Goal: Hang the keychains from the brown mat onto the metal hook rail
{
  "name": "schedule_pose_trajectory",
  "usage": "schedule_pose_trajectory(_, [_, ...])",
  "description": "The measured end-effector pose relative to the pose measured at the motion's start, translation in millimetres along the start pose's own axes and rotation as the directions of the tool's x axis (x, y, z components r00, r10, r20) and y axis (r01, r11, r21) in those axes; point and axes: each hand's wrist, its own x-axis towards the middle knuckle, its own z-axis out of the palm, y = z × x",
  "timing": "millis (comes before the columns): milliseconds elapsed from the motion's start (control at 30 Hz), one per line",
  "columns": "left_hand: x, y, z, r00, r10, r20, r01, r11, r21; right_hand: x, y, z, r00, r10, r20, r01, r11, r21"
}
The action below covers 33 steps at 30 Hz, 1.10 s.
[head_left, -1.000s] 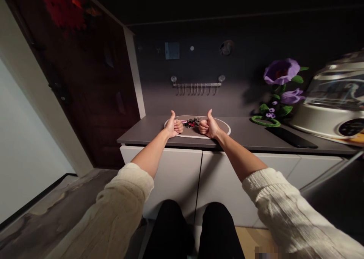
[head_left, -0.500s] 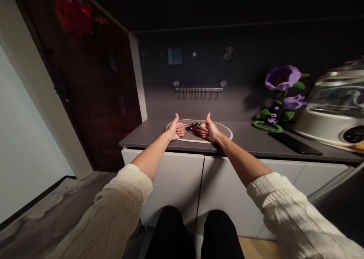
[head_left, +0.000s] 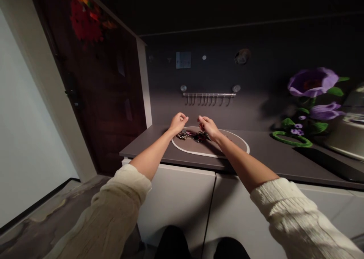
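Note:
Above the left part of an oval mat with a white rim (head_left: 184, 150), my left hand (head_left: 178, 123) hovers with its fingers curled in and the thumb tip against them. My right hand (head_left: 209, 127) is curled in a similar way over the middle of the mat, and nothing shows in either hand. Between and below them lies a cluster of small items: a metallic bunch that looks like keys (head_left: 182, 135) and dark and red pieces (head_left: 200, 137). My right hand partly hides the cluster.
On the wall behind is a clear rail with hooks (head_left: 209, 95). To the right stand purple knitted flowers (head_left: 314, 83) with a green ring base, a black flat object (head_left: 327, 162) and a pale rounded appliance (head_left: 347, 138). A dark red door (head_left: 105, 100) is at the left.
Both hands have gone from fists with thumbs pointing up to loosely curled fingers with thumbs bent in. They are now raised relative to the mat. The view has shifted left.

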Motion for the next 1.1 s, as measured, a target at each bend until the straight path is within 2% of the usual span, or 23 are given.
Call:
schedule_pose_trajectory(67, [2.0, -10.1, 1.4, 0.998, 0.067, -0.018, -0.064, 0.992, 0.106, 8.1, 9.3, 3.9, 0.998, -0.052, -0.019, 0.051, 0.996, -0.067])
schedule_pose_trajectory(233, [-4.2, -29.2, 4.6, 0.981, 0.186, 0.054, -0.194, 0.948, 0.251, 16.0, 28.9, 5.2, 0.983, -0.183, 0.022, 0.178, 0.918, -0.354])
schedule_pose_trajectory(367, [-8.8, -35.6, 2.1, 0.941, 0.255, 0.224, -0.326, 0.864, 0.384, 11.6, 34.2, 1.7, 0.968, -0.224, 0.11, 0.246, 0.777, -0.579])
schedule_pose_trajectory(467, [-9.7, -36.7, -1.2, 0.91, 0.242, 0.337, -0.382, 0.807, 0.451, 9.3, 34.9, 0.5, 0.958, -0.203, 0.201, 0.286, 0.681, -0.675])
schedule_pose_trajectory(633, [-11.4, -35.5, -4.7, 0.89, 0.195, 0.412, -0.396, 0.778, 0.488, 9.6, 37.3, 1.2, 0.952, -0.165, 0.258, 0.303, 0.609, -0.733])
schedule_pose_trajectory(867, [-11.2, -38.5, -4.2, 0.886, 0.175, 0.429, -0.394, 0.771, 0.5, 10.6, 38.0, 3.4, 0.959, -0.108, 0.26, 0.271, 0.608, -0.747])
schedule_pose_trajectory(1100, [-12.1, -39.4, -1.8, 0.892, 0.169, 0.418, -0.383, 0.774, 0.504, 11.6, 37.0, 5.9, 0.951, -0.109, 0.288, 0.291, 0.625, -0.724])
